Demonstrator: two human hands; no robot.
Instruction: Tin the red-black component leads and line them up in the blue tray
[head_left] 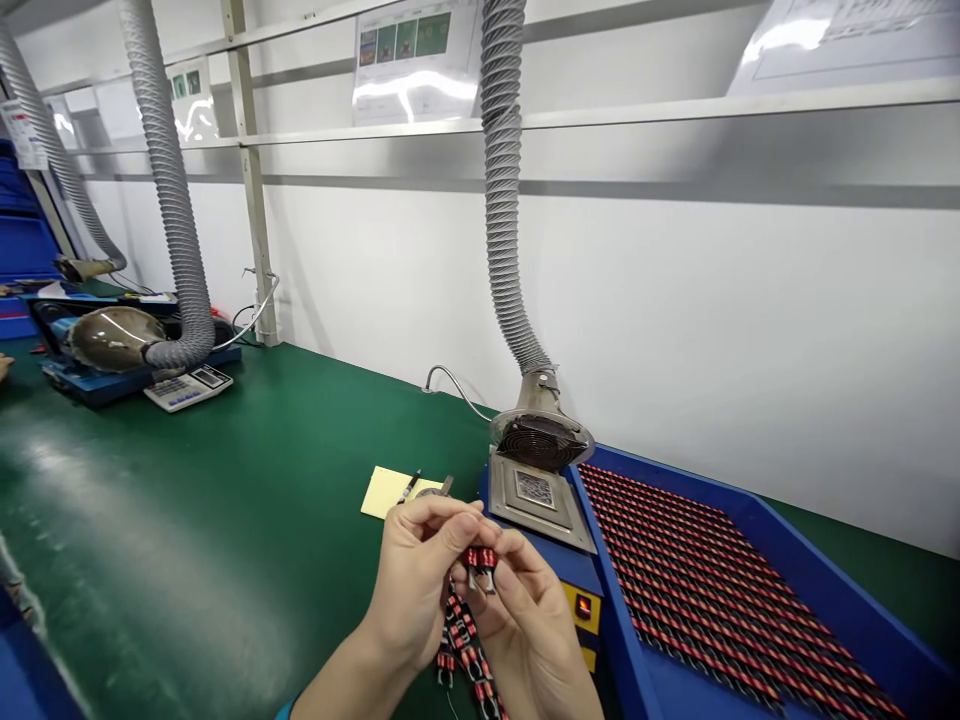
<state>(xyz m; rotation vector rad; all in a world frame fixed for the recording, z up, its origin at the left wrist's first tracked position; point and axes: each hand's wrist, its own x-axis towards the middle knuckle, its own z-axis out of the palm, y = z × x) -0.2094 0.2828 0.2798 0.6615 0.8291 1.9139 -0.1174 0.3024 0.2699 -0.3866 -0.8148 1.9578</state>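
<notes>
Between the fingertips of both hands, in front of my body, are small red-and-black coils (482,560) with bare silvery leads pointing down. My left hand (416,575) pinches them from the left, thumb against the fingers. My right hand (532,615) closes round them from the other side. Below the fingers hangs a strip of similar coils (469,645), partly hidden by the right palm; which fingers carry it I cannot tell. Just beyond the hands stands a blue heated unit with a metal top plate (540,505) and a lit red switch (583,606).
A blue tray (832,560) with many rows of red-and-black coils stands at the right. Over the metal plate hangs a fume hood (541,432) on a grey flexible duct (502,170). Yellow paper (380,490) with a pen and a calculator (187,388) lie on the green bench (262,500).
</notes>
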